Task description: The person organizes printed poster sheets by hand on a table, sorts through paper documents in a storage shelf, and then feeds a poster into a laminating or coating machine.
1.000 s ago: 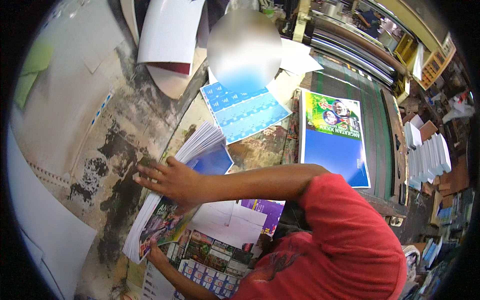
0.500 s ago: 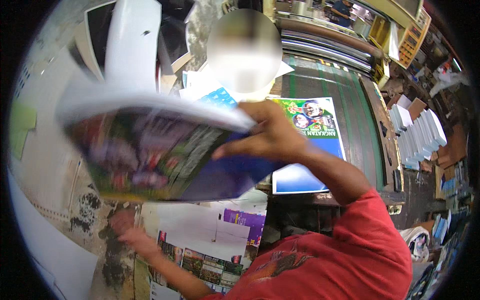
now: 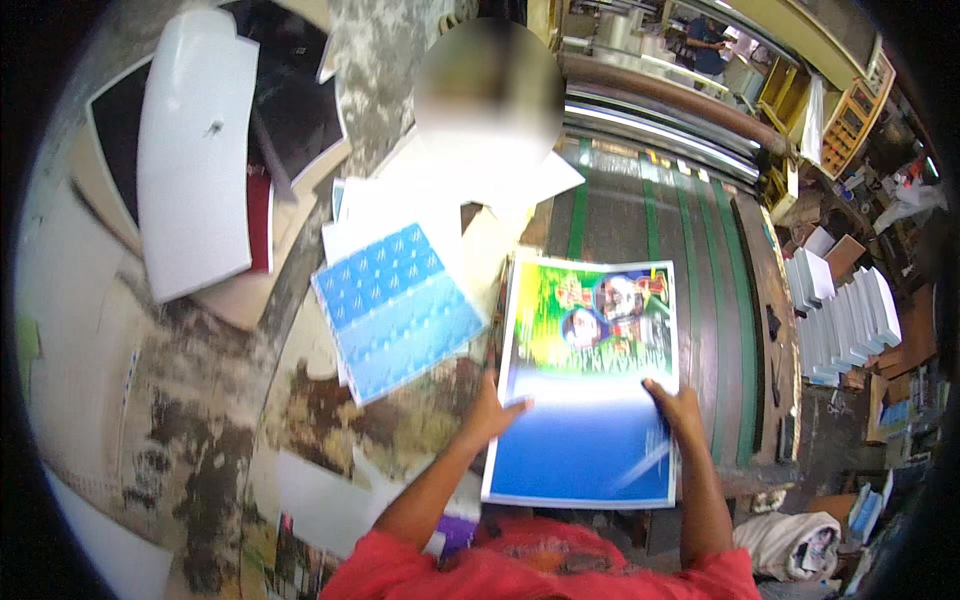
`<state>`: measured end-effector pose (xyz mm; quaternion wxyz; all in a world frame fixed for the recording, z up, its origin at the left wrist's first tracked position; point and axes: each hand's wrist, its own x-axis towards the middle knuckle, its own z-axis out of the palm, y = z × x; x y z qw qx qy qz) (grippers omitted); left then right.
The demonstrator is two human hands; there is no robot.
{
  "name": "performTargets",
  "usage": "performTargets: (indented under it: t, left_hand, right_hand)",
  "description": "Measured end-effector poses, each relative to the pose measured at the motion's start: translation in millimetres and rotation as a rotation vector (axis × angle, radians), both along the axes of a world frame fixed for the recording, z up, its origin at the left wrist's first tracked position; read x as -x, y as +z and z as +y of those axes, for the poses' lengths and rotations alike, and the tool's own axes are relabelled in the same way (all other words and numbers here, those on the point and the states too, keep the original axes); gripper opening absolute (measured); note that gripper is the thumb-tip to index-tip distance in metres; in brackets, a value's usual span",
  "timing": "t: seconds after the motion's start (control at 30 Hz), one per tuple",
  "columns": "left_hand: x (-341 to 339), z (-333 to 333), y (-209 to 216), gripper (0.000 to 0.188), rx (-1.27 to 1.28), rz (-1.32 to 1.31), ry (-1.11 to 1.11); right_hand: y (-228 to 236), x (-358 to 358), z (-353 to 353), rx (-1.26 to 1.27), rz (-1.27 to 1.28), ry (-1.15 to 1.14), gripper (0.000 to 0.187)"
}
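Observation:
A printed sheet (image 3: 585,440), glossy, with a green and yellow picture half and a blue half, lies in front of me over the near end of a machine bed. It may be the top of a stack; its thickness is hard to tell. My left hand (image 3: 492,412) grips its left edge, thumb on top and fingers out of sight beneath. At the right edge my right hand (image 3: 675,408) closes on it in the same way. Left of it lies a pile of blue patterned sheets (image 3: 395,310), apart from both hands.
Beyond the sheet runs the dark bed with green belts (image 3: 650,215), leading to rollers (image 3: 670,95). White paper stacks (image 3: 845,310) stand at the right. On the stained table (image 3: 200,440) lie a curved white sheet (image 3: 195,150) and dark boards. A person (image 3: 708,45) stands far off.
The printed sheets my right hand was swinging at the left are now over the machine bed at the right. My left hand has come from the table to their left edge.

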<state>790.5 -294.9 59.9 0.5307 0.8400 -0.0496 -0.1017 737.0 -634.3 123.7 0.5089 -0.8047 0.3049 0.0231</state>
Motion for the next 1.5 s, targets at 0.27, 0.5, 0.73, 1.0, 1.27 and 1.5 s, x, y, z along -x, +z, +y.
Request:
performTargets:
  t: [0.27,0.5,0.73,1.0,1.27,1.5]
  left_hand:
    - [-307.2,27.5,-30.9,0.076,0.113,-0.065,0.261]
    - [-563.9,0.1,-122.1,0.083,0.33,0.469,0.913]
    - [-611.2,-60.2,-41.5,0.045,1.04,-0.049,0.712]
    - [-547.2,73.6,124.3,0.027,1.265,-0.227,0.002]
    - [-281.7,145.8,-6.8,0.047,0.962,0.231,0.441]
    - [-100.3,138.8,-2.9,0.052,1.142,0.306,0.71]
  right_hand:
    - [-5.5,-1.2,-4.9,-0.104,0.017,-0.107,0.05]
    - [-13.1,-8.9,2.3,-0.117,0.004,-0.216,0.042]
    - [-13.8,-3.4,-5.0,-0.113,0.078,-0.28,0.04]
    - [-15.7,0.3,2.1,-0.039,0.12,-0.315,0.045]
    - [-10.2,-5.6,5.1,-0.104,0.07,-0.207,0.043]
    - [16.7,-22.2,14.9,-0.12,0.14,-0.134,0.047]
